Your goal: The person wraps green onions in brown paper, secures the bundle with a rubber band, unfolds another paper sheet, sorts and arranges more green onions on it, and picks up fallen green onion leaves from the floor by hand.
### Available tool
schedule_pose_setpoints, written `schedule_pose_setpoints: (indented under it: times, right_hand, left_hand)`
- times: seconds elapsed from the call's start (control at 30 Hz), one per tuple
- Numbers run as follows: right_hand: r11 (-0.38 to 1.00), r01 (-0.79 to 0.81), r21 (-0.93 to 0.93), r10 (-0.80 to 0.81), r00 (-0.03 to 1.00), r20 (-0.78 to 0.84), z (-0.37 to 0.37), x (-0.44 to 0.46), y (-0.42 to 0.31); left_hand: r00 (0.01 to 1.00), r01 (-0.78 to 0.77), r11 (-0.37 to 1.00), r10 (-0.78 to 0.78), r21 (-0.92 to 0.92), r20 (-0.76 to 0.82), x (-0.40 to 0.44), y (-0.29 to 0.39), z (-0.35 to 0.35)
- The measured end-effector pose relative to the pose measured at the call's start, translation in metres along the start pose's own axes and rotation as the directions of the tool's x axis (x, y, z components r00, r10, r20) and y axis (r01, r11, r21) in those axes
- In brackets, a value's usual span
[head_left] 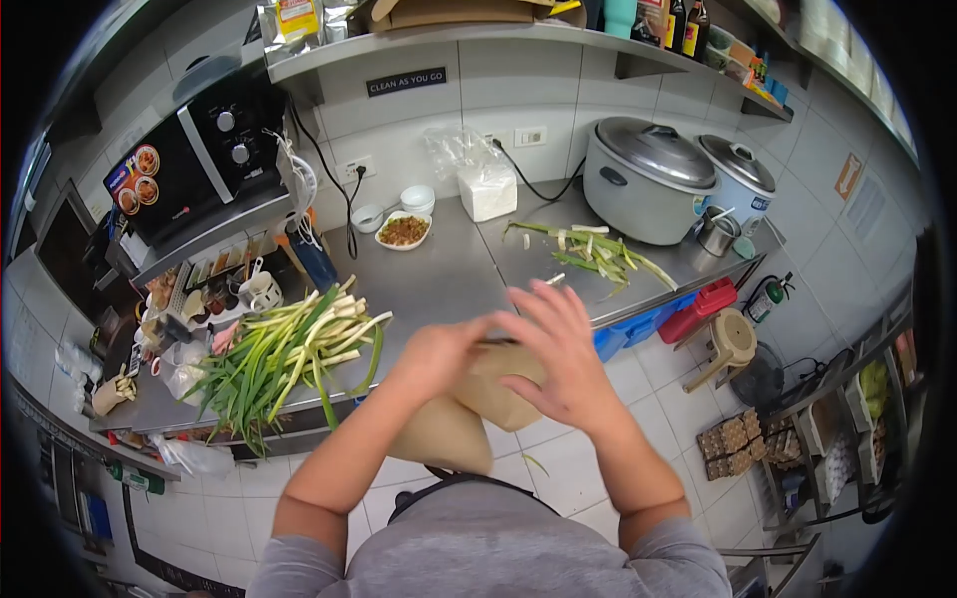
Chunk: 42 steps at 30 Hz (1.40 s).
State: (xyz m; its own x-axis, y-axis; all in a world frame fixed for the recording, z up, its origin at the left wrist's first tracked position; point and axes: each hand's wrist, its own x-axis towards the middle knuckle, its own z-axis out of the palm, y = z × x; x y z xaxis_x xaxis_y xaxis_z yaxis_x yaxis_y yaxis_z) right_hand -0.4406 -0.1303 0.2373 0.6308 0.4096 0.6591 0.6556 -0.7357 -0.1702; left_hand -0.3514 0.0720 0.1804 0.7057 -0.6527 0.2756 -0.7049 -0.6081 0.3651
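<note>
My right hand (558,349) is raised over the front edge of the steel counter, fingers spread and holding nothing. Beside it my left hand (444,354) reaches inward, slightly blurred. Its fingers look stretched out, with their tips partly covered by the right hand, and I see nothing in it. Left of my hands lies a large heap of spring onions (299,344), their leaves hanging over the counter edge. Beyond the right hand, trimmed spring onion scraps (603,256) are scattered on the counter (454,274).
A bowl of chopped brown food (403,231), small white bowls (417,200) and a white block of napkins (487,193) stand along the back. A large rice cooker (638,189) is at right, a microwave (204,159) at left. A stool (723,344) stands on the floor.
</note>
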Motion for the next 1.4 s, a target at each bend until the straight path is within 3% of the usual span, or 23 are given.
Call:
schedule_pose_setpoints:
  times: [0.03,0.1,0.13,0.2,0.23,0.27,0.33,0.37,0.43,0.57,0.63,0.67,0.7,0.73,0.77,0.83,0.9,1.03,1.17,1.23,1.33,1.37,1.4]
  right_hand:
    - [1.000,-0.013,0.005,0.013,1.000,0.006,0.001,0.007,0.007]
    - [0.883,-0.210,0.419,0.043,0.927,0.374,0.007,0.018,0.024]
    - [0.885,-0.210,0.415,0.044,0.926,0.375,0.006,0.021,0.034]
    - [0.524,-0.620,0.584,-0.088,0.643,0.761,0.005,0.024,0.057]
    - [0.344,-0.629,0.697,-0.223,0.667,0.711,0.021,0.019,0.067]
    - [0.343,-0.635,0.693,-0.225,0.660,0.716,0.035,0.015,0.070]
    - [-0.176,-0.692,0.700,-0.331,0.711,0.620,0.058,0.008,0.065]
    - [-0.173,-0.694,0.699,-0.334,0.709,0.621,0.063,0.005,0.061]
    - [-0.393,-0.613,0.686,-0.242,0.788,0.566,0.072,0.002,0.055]
    - [-0.486,-0.592,0.642,-0.188,0.789,0.585,0.074,0.003,0.068]
    - [-0.216,-0.671,0.709,-0.082,0.737,0.671,0.063,0.008,0.083]
    - [-0.215,-0.672,0.709,-0.084,0.736,0.672,0.055,0.014,0.084]
    - [0.262,-0.705,0.660,0.042,0.691,0.722,0.040,0.022,0.079]
    - [0.665,-0.618,0.419,0.185,0.679,0.710,0.026,0.027,0.071]
    - [0.814,-0.516,0.265,0.227,0.703,0.674,0.017,0.032,0.057]
    - [0.902,-0.413,0.127,0.252,0.742,0.621,0.017,0.036,0.036]
    - [0.945,-0.315,-0.091,0.314,0.789,0.529,0.026,0.034,0.019]
    - [0.941,-0.316,-0.124,0.339,0.851,0.400,0.066,0.009,0.038]
    - [0.981,-0.194,-0.010,0.186,0.920,0.344,0.075,-0.005,0.060]
    - [0.990,-0.122,0.072,0.096,0.951,0.294,0.077,-0.004,0.064]
    - [0.980,-0.188,0.059,0.154,0.916,0.370,0.083,-0.002,0.062]
    - [0.986,-0.151,0.071,0.125,0.951,0.283,0.081,-0.001,0.063]
    - [0.991,-0.113,0.077,0.096,0.977,0.193,0.079,0.003,0.061]
  left_hand:
    - [1.000,0.002,1.000,-0.002,-0.007,0.013,0.000,0.007,-0.002]
    - [0.966,-0.258,0.966,0.256,-0.038,-0.035,-0.002,0.026,-0.013]
    - [0.965,-0.260,0.965,0.258,-0.040,-0.038,-0.004,0.025,-0.014]
    - [0.901,-0.381,0.923,0.358,-0.052,-0.244,-0.008,0.018,-0.021]
    - [0.867,-0.436,0.897,0.397,-0.071,-0.300,-0.006,0.016,-0.020]
    - [0.869,-0.431,0.899,0.390,-0.077,-0.303,-0.003,0.016,-0.017]
    - [0.764,-0.567,0.821,0.492,-0.070,-0.417,0.001,0.016,-0.014]
    - [0.763,-0.566,0.822,0.491,-0.068,-0.420,0.002,0.015,-0.018]
    - [0.794,-0.472,0.881,0.414,-0.023,-0.446,0.002,0.012,-0.028]
    - [0.808,-0.463,0.886,0.415,-0.014,-0.418,0.005,0.007,-0.033]
    - [0.867,-0.428,0.896,0.445,0.122,-0.226,0.009,0.001,-0.032]
    - [0.867,-0.426,0.896,0.443,0.123,-0.228,0.009,0.001,-0.033]
    - [0.925,-0.347,0.926,0.364,0.153,-0.110,0.009,0.001,-0.033]
    - [0.962,-0.269,0.944,0.272,0.189,0.010,0.008,0.002,-0.033]
    - [0.963,-0.267,0.945,0.270,0.187,0.014,0.009,0.004,-0.033]
    - [0.974,-0.181,0.943,0.134,0.280,0.181,0.014,0.013,-0.033]
    - [0.975,-0.181,0.936,0.129,0.303,0.181,0.015,0.019,-0.026]
    - [0.986,-0.104,0.928,0.048,0.358,0.161,0.013,0.020,-0.006]
    - [0.962,-0.010,0.949,-0.077,0.315,0.262,0.011,0.025,-0.004]
    - [0.996,-0.056,0.986,0.045,0.157,0.074,0.006,0.008,0.006]
    - [0.995,-0.059,0.994,0.052,0.088,0.082,0.007,0.002,0.014]
    - [0.995,-0.060,0.995,0.053,0.084,0.088,0.010,-0.002,0.009]
    - [0.989,0.033,0.991,-0.014,-0.130,0.146,0.015,-0.007,-0.002]
